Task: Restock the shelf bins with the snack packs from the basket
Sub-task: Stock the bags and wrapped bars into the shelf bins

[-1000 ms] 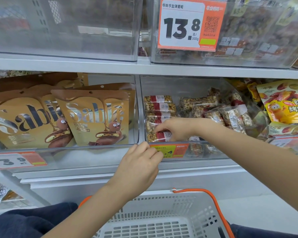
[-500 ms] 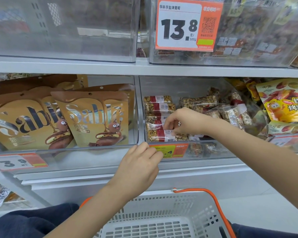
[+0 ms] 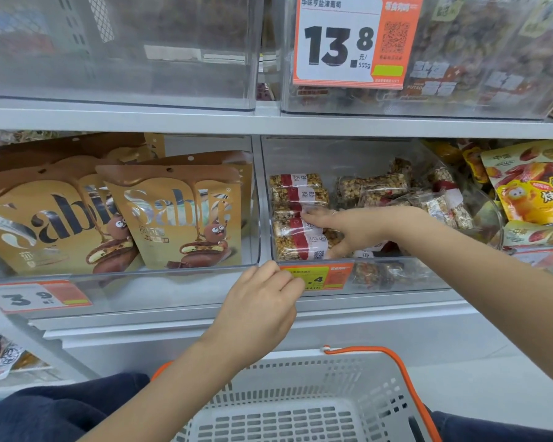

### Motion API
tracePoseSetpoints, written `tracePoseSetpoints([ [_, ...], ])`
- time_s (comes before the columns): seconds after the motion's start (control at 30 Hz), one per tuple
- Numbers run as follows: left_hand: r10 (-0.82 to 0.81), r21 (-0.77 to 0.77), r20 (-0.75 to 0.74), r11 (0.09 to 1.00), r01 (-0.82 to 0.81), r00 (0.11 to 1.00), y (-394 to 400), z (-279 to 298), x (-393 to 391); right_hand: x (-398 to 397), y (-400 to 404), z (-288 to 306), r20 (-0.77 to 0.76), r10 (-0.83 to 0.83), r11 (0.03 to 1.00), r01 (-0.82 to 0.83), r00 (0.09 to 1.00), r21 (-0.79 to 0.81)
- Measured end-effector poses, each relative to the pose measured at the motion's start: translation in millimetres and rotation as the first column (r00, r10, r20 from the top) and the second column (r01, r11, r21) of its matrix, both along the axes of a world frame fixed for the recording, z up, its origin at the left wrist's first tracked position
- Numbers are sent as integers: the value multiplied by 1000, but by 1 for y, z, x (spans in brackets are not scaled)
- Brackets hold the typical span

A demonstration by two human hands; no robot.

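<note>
Right hand now spread on snack packs | left hand unchanged, pinching bin rim

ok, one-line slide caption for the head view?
Right hand straightens stacked granola bars in a clear bin; left hand grips its front edge, above the white basket.

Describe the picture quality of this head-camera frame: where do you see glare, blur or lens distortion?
Head view: even, soft store light with no hard shadows; pale glare and reflections wash over the clear upper-left bin; the shelf edge bows from wide-angle distortion; the cereal bar packs and price tag are sharp, while the white basket and left hand look slightly soft.
</note>
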State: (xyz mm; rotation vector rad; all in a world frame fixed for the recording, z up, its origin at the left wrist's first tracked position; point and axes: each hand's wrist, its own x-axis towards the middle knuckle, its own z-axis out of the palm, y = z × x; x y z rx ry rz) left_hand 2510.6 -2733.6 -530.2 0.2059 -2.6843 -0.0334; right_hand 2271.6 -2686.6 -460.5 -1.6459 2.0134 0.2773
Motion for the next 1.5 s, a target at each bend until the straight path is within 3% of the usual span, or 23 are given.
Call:
tracePoseSetpoints([
  [0.1, 7, 1, 5, 1000, -7, 1000, 0, 1, 0, 7, -7, 2, 175, -101, 965, 139, 979, -221],
  [0.17, 5, -3, 5, 1000, -5, 1000, 0, 1, 0, 18, -17, -13, 54, -119, 933, 130, 991, -335],
  [0.27, -5, 5, 7, 1000, 5, 1000, -1, 0, 0, 23, -32, -36, -162, -118, 981, 89, 980, -175],
  [0.37, -3, 18, 7, 1000, 3, 1000, -3, 0, 0, 17, -42, -23, -91, -129, 980, 113, 987, -165],
  [0.47, -12, 24, 3, 1000, 12, 1000, -3, 1, 1, 24, -48, -28, -174, -77, 979, 41, 982, -200],
  [0.5, -15, 28, -1, 1000, 15, 1000, -3, 2, 1, 27, -47, -30, -157, -65, 984, 37, 985, -173],
  [0.57, -18, 38, -17, 999, 18, 1000, -4, 4, 3, 27, -37, -18, 42, -116, 972, 122, 992, -201],
  [0.63, -21, 50, -14, 999, 22, 1000, -5, 5, 6, 13, -13, 6, 178, -198, 890, 252, 964, -380],
  [0.7, -20, 49, -16, 999, 20, 1000, -5, 4, 9, -14, 21, 19, -3, -256, 818, 215, 967, -533],
  [0.73, -24, 52, -21, 998, 25, 999, -5, 3, 9, -30, 40, 20, -154, -286, 840, 170, 946, -516],
  [0.8, -37, 68, -47, 997, 40, 998, -2, 2, 9, -52, 76, 14, -362, -337, 919, 219, 869, -329],
  [0.87, -45, 88, -83, 995, 53, 995, 4, 7, 7, -62, 95, 4, -455, -349, 934, 264, 819, -241],
  [0.97, -83, 37, -132, 995, 88, 988, 13, 21, 2, -57, 88, -7, -474, -392, 914, 275, 789, -298],
  [1.07, -101, -23, -135, 995, 99, 986, 16, 39, -11, -48, 75, -15, -447, -483, 868, 345, 753, -356],
  [1.23, -53, 34, -78, 998, 56, 996, 16, 73, -58, -47, 89, -17, -312, -615, 728, 368, 724, -579],
  [1.4, 41, 196, 214, 977, -84, 976, 7, 85, -149, -37, 100, -20, -12, -733, 448, 469, 680, -761],
  [1.5, 9, 294, 441, 943, -153, 897, -5, 79, -205, -36, 106, -21, 58, -751, 377, 499, 658, -780],
])
